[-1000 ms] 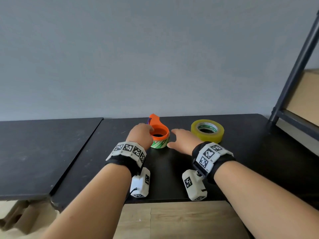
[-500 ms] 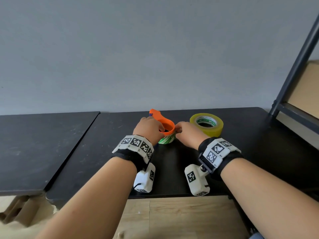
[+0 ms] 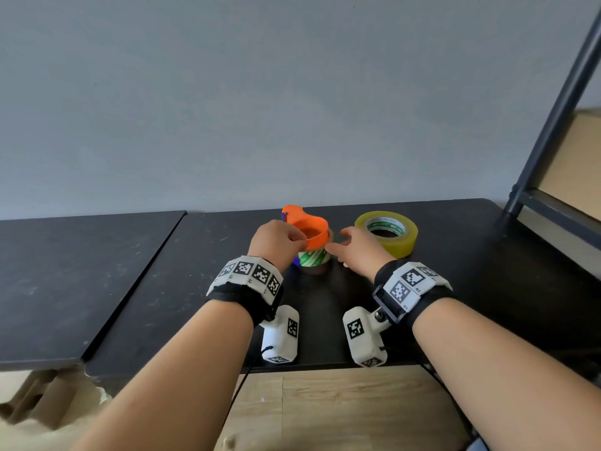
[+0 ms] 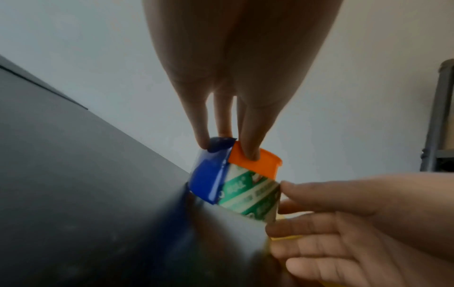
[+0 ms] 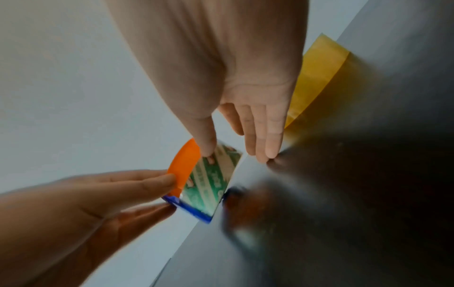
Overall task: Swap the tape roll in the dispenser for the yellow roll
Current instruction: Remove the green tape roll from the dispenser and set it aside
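Observation:
The orange dispenser (image 3: pixel 309 227) with a blue part (image 4: pixel 206 174) carries a green-and-white tape roll (image 3: pixel 313 257) and is tilted just above the black table (image 3: pixel 455 255). My left hand (image 3: pixel 300 239) pinches its orange rim from the left, fingertips (image 4: pixel 250 153) on top. My right hand (image 3: pixel 338 242) is at the roll's right side, thumb (image 5: pixel 209 147) touching the roll (image 5: pixel 213 178). Its other fingers (image 5: pixel 267 153) are straight, tips on the table. The yellow roll (image 3: pixel 387 232) lies flat just right of that hand and shows again in the right wrist view (image 5: pixel 317 77).
A second black table (image 3: pixel 81 271) adjoins on the left with a narrow seam between. A dark metal shelf frame (image 3: pixel 553 125) holding a cardboard box (image 3: pixel 575 164) stands at the right. A grey wall runs behind the tables. Wooden floor lies below the near edge.
My left hand has taken hold of the dispenser and raised it slightly off the table. My right hand came in from the right and put its thumb on the green roll.

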A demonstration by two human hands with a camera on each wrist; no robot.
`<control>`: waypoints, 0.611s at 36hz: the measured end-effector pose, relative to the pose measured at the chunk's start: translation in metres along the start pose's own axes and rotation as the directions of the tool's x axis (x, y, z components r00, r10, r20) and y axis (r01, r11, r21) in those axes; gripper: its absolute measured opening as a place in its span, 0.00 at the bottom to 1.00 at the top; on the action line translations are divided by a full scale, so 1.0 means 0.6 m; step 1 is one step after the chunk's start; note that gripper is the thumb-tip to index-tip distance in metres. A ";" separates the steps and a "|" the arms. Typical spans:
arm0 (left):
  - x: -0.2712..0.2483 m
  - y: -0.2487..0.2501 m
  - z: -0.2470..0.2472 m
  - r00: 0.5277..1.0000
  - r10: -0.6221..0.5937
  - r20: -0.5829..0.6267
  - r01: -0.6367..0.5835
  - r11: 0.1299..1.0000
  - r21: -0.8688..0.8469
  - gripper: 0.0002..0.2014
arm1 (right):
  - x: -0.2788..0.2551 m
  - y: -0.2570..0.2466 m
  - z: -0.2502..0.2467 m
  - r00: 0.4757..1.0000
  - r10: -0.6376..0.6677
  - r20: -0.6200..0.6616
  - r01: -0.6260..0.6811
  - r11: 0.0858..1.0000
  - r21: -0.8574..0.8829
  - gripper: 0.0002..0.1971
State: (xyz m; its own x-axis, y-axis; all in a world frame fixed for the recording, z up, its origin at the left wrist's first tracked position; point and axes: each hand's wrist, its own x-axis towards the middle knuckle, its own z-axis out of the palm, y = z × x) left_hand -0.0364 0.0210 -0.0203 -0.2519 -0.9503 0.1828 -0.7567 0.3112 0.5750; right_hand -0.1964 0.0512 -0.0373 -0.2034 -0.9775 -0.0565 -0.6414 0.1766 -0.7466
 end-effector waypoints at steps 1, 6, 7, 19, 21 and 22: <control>0.001 -0.002 0.000 1.000 -0.014 -0.015 0.014 0.999 -0.048 0.09 | 0.000 -0.002 0.000 1.000 0.015 0.009 -0.015 0.999 0.030 0.28; 0.006 -0.007 0.004 0.999 -0.049 0.001 0.048 0.982 -0.180 0.08 | -0.005 -0.022 -0.011 0.999 -0.016 -0.047 0.024 0.986 0.167 0.19; 0.006 -0.007 0.005 0.999 -0.050 0.012 0.052 0.983 -0.177 0.08 | -0.005 -0.025 -0.013 0.996 -0.032 -0.079 0.045 0.984 0.174 0.16; 0.006 0.015 0.001 0.994 -0.033 0.104 0.048 0.988 -0.148 0.15 | -0.006 -0.031 -0.018 0.991 -0.080 -0.111 0.104 0.966 0.235 0.16; 0.008 0.018 -0.001 0.991 -0.054 0.126 0.084 0.966 -0.245 0.13 | -0.007 -0.030 -0.017 0.992 -0.061 -0.109 0.087 0.962 0.258 0.17; 0.008 0.019 -0.002 0.988 -0.070 0.136 0.105 0.957 -0.269 0.12 | -0.007 -0.030 -0.017 0.993 -0.056 -0.103 0.082 0.960 0.268 0.17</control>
State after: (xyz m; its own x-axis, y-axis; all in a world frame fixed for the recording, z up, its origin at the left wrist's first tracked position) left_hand -0.0458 0.0203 -0.0120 -0.2784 -0.9599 0.0318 -0.5884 0.1966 0.7843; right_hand -0.1917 0.0532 -0.0171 -0.2429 -0.9686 0.0541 -0.4340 0.0586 -0.8990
